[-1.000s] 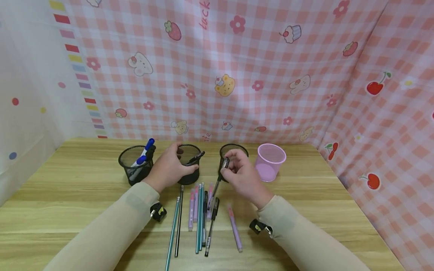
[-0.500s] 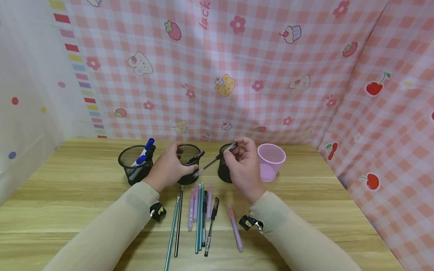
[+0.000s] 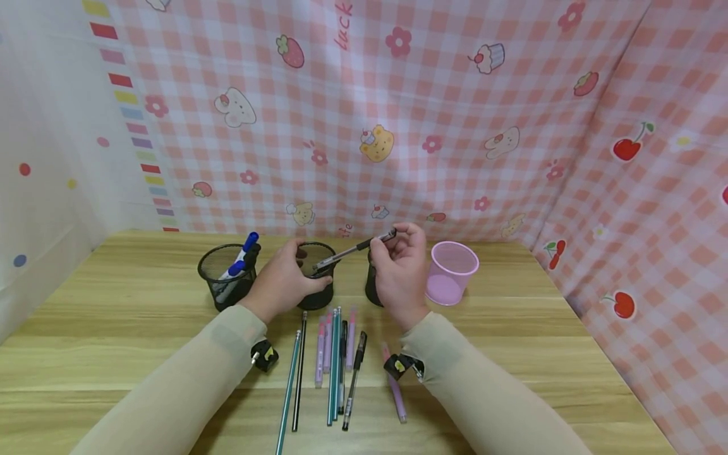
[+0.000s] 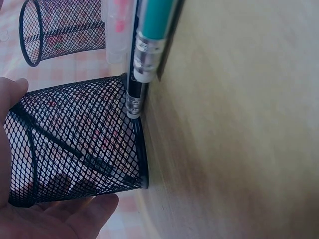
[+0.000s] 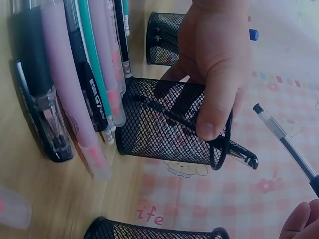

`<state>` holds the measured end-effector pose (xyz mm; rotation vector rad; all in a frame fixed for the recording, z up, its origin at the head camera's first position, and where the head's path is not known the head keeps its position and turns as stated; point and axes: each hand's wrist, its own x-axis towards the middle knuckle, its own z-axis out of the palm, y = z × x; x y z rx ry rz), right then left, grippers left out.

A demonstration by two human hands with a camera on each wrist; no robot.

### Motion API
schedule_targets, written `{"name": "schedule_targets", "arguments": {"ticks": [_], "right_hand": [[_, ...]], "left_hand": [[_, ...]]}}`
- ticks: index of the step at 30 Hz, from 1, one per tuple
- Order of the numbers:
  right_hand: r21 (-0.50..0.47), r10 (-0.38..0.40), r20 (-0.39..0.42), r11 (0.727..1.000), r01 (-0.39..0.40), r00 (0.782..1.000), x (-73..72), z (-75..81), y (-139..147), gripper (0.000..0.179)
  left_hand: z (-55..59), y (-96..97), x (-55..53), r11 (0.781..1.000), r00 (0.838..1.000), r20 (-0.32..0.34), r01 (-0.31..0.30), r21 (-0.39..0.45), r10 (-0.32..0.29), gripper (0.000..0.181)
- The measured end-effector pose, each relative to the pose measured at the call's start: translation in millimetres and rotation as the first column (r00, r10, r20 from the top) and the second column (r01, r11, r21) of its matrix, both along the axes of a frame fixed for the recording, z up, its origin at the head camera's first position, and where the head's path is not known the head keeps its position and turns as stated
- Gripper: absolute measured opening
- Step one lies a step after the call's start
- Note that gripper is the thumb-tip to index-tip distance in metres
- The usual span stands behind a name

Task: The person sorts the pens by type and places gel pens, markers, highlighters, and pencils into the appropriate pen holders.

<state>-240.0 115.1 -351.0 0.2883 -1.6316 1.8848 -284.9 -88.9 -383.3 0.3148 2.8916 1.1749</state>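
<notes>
Toward the near edge of the table (image 3: 142, 328) lie loose pencils (image 3: 289, 395), pens (image 3: 354, 379) and highlighters (image 3: 320, 354). Beyond them the right hand (image 3: 400, 272) pinches a pen (image 3: 348, 253) near one end, its long axis slanting down leftward from those fingers so that the free end is over the mesh cup's (image 3: 316, 298) mouth, apart from the rim, while the left hand, (image 3: 282, 278) nearer that cup, grips its wall between thumb and fingers. The cup stands near the far edge between a marker cup (image 3: 224, 292) and a black cup (image 3: 372, 287), a pink cup (image 3: 446, 287) toward the right corner.
</notes>
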Motion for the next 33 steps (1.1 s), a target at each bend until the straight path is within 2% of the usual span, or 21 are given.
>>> {"name": "schedule_targets", "arguments": {"ticks": [5, 12, 21, 33], "right_hand": [[-0.023, 0.012, 0.004, 1.000, -0.012, 1.000, -3.6, -3.8, -3.9, 0.032], [0.043, -0.028, 0.010, 0.999, 0.027, 1.000, -6.2, -8.2, -6.1, 0.031], [0.109, -0.046, 0.102, 0.993, 0.035, 0.994, -4.2, -12.1, -11.3, 0.032], [0.231, -0.084, 0.188, 0.972, 0.039, 0.979, 0.0, -15.2, -15.9, 0.030]], "left_hand": [[0.0, -0.3, -0.8, 1.000, 1.000, -0.012, 0.007, 0.006, -0.007, 0.107], [0.2, -0.5, -1.3, 1.000, 1.000, -0.011, 0.008, 0.008, -0.008, 0.108], [0.2, -0.2, -1.1, 1.000, 1.000, -0.009, 0.002, 0.001, -0.002, 0.107], [0.3, 0.1, -0.9, 1.000, 1.000, 0.010, -0.001, 0.016, 0.000, 0.106]]}}
